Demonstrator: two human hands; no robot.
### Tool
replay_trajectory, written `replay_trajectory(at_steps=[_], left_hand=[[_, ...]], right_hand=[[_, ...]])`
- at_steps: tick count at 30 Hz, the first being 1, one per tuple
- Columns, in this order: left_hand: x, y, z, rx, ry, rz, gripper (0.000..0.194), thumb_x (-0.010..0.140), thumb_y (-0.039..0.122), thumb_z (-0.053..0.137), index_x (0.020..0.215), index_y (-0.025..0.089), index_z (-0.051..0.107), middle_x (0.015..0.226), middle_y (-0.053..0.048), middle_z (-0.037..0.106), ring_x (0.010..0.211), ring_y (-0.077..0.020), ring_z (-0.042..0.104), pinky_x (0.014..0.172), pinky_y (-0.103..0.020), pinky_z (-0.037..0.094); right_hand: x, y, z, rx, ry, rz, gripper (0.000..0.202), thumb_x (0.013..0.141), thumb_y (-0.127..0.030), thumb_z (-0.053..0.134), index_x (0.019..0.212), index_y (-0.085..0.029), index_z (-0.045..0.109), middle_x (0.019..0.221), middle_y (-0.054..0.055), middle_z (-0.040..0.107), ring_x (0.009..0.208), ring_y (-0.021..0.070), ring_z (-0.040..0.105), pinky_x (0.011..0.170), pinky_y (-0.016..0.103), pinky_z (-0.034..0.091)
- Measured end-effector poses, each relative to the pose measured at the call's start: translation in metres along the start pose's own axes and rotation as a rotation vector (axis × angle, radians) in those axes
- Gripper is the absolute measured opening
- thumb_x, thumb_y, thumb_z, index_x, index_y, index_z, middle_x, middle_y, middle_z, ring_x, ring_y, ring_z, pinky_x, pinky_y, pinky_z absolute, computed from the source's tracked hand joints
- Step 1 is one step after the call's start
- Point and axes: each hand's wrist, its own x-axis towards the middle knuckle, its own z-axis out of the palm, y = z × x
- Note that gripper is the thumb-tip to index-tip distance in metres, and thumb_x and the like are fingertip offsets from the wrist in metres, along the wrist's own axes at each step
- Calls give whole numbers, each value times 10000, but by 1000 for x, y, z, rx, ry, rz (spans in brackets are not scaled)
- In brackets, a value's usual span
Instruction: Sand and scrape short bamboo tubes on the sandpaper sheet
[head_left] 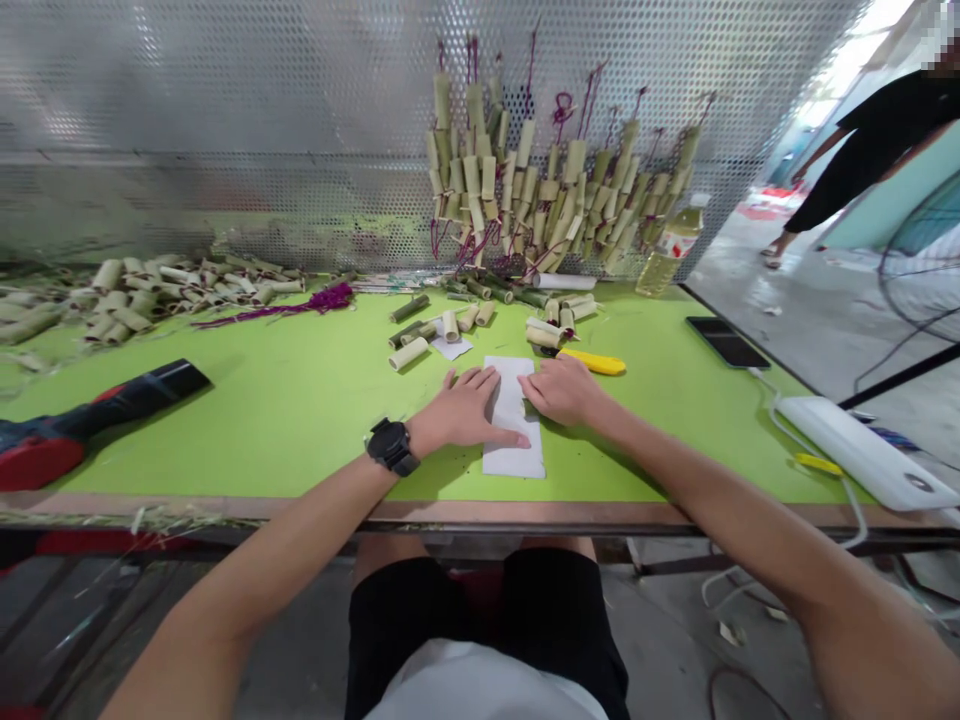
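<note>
A strip of white paper [514, 462] lies lengthwise on the green tabletop in front of me. My left hand [466, 405], with a black watch on its wrist, rests flat across the paper's left side, fingers spread and thumb reaching over it. My right hand [559, 390] is curled at the paper's right edge, its fingertips touching the sheet. A small pale bit shows under those fingers; what they hold is mostly hidden. Just beyond the right hand is a yellow utility knife [600, 363]. Short cut bamboo tubes [409, 353] lie past the paper, some on a smaller paper scrap [452, 347].
Strung bamboo pieces [540, 190] hang on the perforated metal panel, near a bottle of yellowish liquid [671, 250]. At left are a bamboo pile [127, 295], purple cord [330, 297] and a red-black power tool [97, 415]. A phone [726, 343] and white power bank [862, 450] lie right; a person stands beyond.
</note>
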Motion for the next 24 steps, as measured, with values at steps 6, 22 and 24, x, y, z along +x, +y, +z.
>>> replay_trajectory(at_steps=[6,22,24], left_hand=[[3,-7,-2,-16,36,-50,1460,829,1100,496,1885,123,243,1959,-201,197,1815,-488,194,1467,-644,95],[0,-15,-8,-1,0,-9,1299,876,1082,506,1879,272,354,1972,-180,176,1826,-493,125,1453,-685,58],[0,-14,-8,2,-3,-4,1293,881,1083,507,1879,274,357,1969,-190,186,1827,-484,134,1453,-681,62]], right_hand=[[12,18,0,57,-54,127,760,1211,-348,223,882,-137,876,827,178,798,667,250,637,695,404,395],[10,10,-6,128,-60,194,768,1231,-387,209,882,-169,857,864,182,815,716,258,669,703,412,435],[11,6,-6,102,-52,187,756,1232,-391,231,912,-153,874,885,189,821,747,269,687,701,410,436]])
